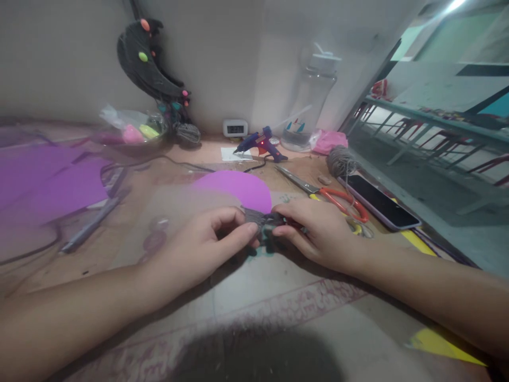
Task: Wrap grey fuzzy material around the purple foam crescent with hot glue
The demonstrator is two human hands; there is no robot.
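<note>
Where both hands meet, just in front of a purple disc [238,188], a small dark grey piece [262,220] sits low over the work surface [278,286]. The left hand [210,239] grasps its left end between thumb and forefinger. The right hand [318,229] pinches the right end, fingers curled over it. The piece is too blurred to tell its material; a bit of teal shows beneath it.

This looks like fine fingertip work. It probably goes best with both wrists resting on the surface for steadiness. An even squeeze suits better than a tug, since so small a piece could slip or bend. Holding it near the ends leaves the middle in sight.

The scissors [330,197] lie just beside the right hand, orange handles near the knuckles, and could be nudged. Past them lie a phone [382,204] and a ball of twine [340,159]. Near the wall a glue gun [260,143] stands by a white slip of paper, a red light showing, so its tip may be hot. Its cord runs toward the disc and could snag.

A small clock [235,128], a clear bottle [314,101] and a pink bag [330,140] line the wall. To the left are purple sheets [47,180], a grey pen [89,225], a bowl [131,130] of coloured bits and a black crescent [147,63]. Yellow paper [441,342] lies by the right forearm.
</note>
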